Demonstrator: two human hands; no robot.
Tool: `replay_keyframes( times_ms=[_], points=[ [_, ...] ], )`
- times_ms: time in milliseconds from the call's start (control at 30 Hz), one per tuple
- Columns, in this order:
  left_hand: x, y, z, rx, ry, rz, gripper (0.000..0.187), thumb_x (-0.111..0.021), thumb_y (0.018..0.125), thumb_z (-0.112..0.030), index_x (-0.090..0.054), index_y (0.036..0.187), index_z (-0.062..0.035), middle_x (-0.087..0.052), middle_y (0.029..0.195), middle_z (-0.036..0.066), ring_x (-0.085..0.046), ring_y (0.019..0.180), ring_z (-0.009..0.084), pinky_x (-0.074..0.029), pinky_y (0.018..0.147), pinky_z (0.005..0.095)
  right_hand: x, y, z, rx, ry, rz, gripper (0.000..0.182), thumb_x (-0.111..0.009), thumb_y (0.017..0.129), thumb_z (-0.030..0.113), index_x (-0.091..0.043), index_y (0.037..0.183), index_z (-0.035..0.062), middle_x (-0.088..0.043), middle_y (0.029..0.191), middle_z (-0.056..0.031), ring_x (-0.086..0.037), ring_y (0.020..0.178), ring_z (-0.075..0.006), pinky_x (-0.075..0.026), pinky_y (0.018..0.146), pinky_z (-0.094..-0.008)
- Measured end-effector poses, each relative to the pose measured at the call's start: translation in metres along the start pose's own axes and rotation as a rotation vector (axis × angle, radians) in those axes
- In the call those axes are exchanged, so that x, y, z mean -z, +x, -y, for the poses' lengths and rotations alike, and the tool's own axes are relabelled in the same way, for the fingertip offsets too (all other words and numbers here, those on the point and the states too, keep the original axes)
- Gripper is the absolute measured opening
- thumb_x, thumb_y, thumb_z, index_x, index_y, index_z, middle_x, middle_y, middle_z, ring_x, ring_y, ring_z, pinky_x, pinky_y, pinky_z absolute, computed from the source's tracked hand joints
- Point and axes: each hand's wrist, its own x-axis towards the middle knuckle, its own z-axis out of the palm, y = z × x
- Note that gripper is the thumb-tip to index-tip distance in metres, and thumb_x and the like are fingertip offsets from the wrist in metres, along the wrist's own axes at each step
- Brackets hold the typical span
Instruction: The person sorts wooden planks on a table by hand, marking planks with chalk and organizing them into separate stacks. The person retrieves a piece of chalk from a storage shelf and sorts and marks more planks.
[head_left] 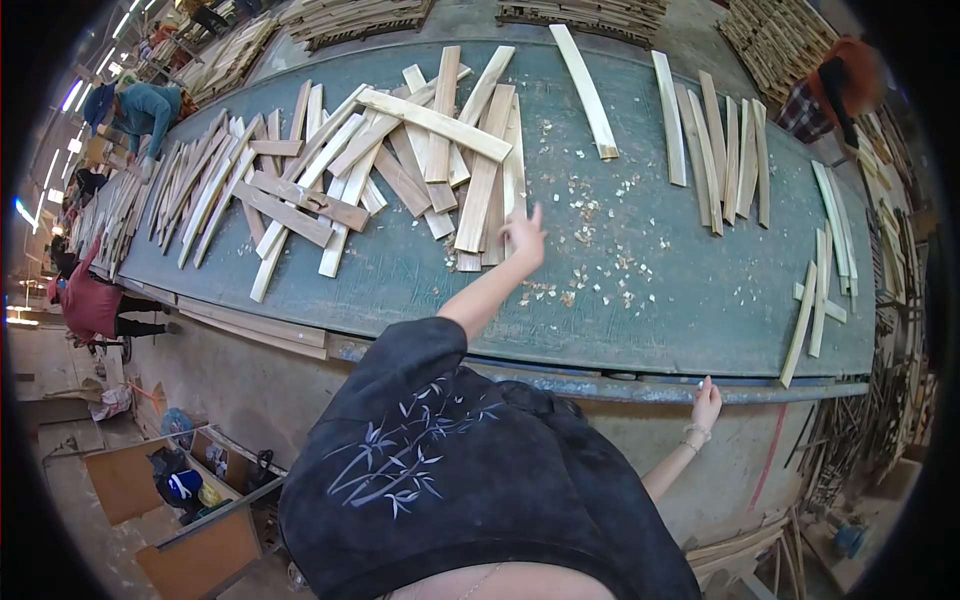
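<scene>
A long belt runs across the view. A pile of slats lies on its left part, a row of slats farther right, chips between. One hand reaches just beside the pile; the other seems to touch the belt's near edge.

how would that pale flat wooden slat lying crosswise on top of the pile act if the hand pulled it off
The pale flat wooden slat looks thin and straight, so probably stiff and light. It rests loosely across the heap of other slats, so pulling it may shift them. Flat faces mean it should slide, not roll. The left hand hovers near the heap.
</scene>
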Motion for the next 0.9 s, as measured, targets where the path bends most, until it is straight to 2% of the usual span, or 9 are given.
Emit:
replay_keyframes(
  times_ms=[200, 300, 367, 400, 533, 667, 767, 833, 900],
  points=[
    [-0.021, 0.016, 0.031, -0.200, -0.249, -0.127, 0.060, -0.041, 0.079, -0.018, -0.014, 0.131, -0.0076, -0.057, 0.062, 0.015, -0.054, 0.044, 0.0270, -0.044, 0.042, 0.0388, -0.023, 0.023, 0.027, 0.037, -0.059, 0.004, 0.036, -0.046, 0.085, 0.030, -0.049, 0.070, -0.0023, -0.051, 0.063, -0.0040, -0.047, 0.062, -0.0087, -0.040, 0.058, -0.0234],
    [-0.004, 0.008, 0.064, -0.358, -0.413, -0.207, 0.065, -0.042, 0.074, -0.010, -0.010, 0.129, -0.0028, -0.054, 0.052, 0.017, -0.055, 0.047, 0.0305, -0.044, 0.042, 0.0375, -0.064, 0.031, 0.061, 0.015, 0.108, 0.063, 0.030, -0.045, 0.086, 0.029, -0.055, 0.083, 0.0006, -0.056, 0.076, -0.0047, -0.050, 0.068, -0.0089, -0.041, 0.061, -0.0231],
    [0.031, -0.022, 0.082, -0.387, -0.505, -0.108, 0.062, -0.042, 0.078, -0.007, -0.007, 0.129, -0.0055, -0.057, 0.061, 0.015, -0.056, 0.051, 0.0254, -0.045, 0.046, 0.0354, -0.111, 0.026, 0.101, -0.137, 0.486, 0.236, 0.026, -0.044, 0.086, 0.026, -0.054, 0.095, 0.0036, -0.059, 0.091, -0.0073, -0.053, 0.072, -0.0118, -0.043, 0.064, -0.0241],
    [0.041, -0.038, 0.086, -0.428, -0.925, -0.048, 0.061, -0.041, 0.079, -0.005, -0.006, 0.129, -0.0077, -0.056, 0.065, 0.014, -0.056, 0.054, 0.0217, -0.045, 0.050, 0.0335, -0.136, 0.021, 0.119, -0.242, 0.797, 0.465, 0.026, -0.044, 0.086, 0.023, -0.051, 0.104, 0.0057, -0.055, 0.104, -0.0121, -0.055, 0.081, -0.0172, -0.044, 0.068, -0.0283],
    [0.056, -0.088, 0.089, -0.479, -1.750, 0.393, 0.058, -0.045, 0.083, -0.014, -0.009, 0.129, -0.0094, -0.053, 0.074, 0.013, -0.056, 0.063, 0.0188, -0.045, 0.058, 0.0326, -0.237, -0.010, 0.175, -0.788, 1.050, 1.238, 0.024, -0.037, 0.087, 0.032, -0.046, 0.079, 0.0120, -0.044, 0.114, -0.0204, -0.048, 0.099, -0.0345, -0.042, 0.083, -0.0423],
    [0.028, -0.070, 0.109, -0.055, -0.799, -0.239, 0.060, -0.050, 0.079, -0.033, -0.021, 0.127, -0.0112, -0.054, 0.080, 0.021, -0.056, 0.072, 0.0321, -0.045, 0.063, 0.0416, -0.270, -0.029, 0.189, -0.744, 1.025, 1.248, 0.025, -0.038, 0.087, 0.031, -0.044, 0.076, 0.0092, -0.052, 0.100, -0.0191, -0.056, 0.083, -0.0329, -0.048, 0.071, -0.0405],
    [0.005, -0.049, 0.107, 0.115, -0.429, -0.425, 0.065, -0.054, 0.076, -0.033, -0.022, 0.127, -0.0108, -0.054, 0.085, 0.022, -0.056, 0.075, 0.0343, -0.045, 0.065, 0.0406, -0.278, -0.029, 0.180, -0.470, 0.681, 0.835, 0.028, -0.039, 0.087, 0.030, -0.043, 0.074, 0.0058, -0.056, 0.080, -0.0145, -0.059, 0.060, -0.0285, -0.050, 0.051, -0.0361],
    [-0.003, -0.040, 0.111, 0.099, -0.448, -0.262, 0.069, -0.056, 0.073, -0.034, -0.021, 0.127, -0.0085, -0.054, 0.086, 0.022, -0.056, 0.073, 0.0342, -0.046, 0.064, 0.0397, -0.278, -0.019, 0.188, -0.095, 0.438, 0.590, 0.032, -0.039, 0.087, 0.031, -0.043, 0.071, 0.0029, -0.054, 0.067, -0.0090, -0.054, 0.044, -0.0221, -0.046, 0.038, -0.0331],
    [0.004, -0.032, 0.116, 0.070, -0.606, -0.161, 0.070, -0.053, 0.075, -0.033, -0.018, 0.127, -0.0022, -0.055, 0.083, 0.022, -0.057, 0.067, 0.0348, -0.046, 0.064, 0.0409, -0.276, -0.001, 0.210, -0.001, 0.331, 0.487, 0.035, -0.039, 0.087, 0.030, -0.047, 0.072, 0.0000, -0.053, 0.065, -0.0080, -0.053, 0.050, -0.0178, -0.045, 0.045, -0.0318]
  ],
)
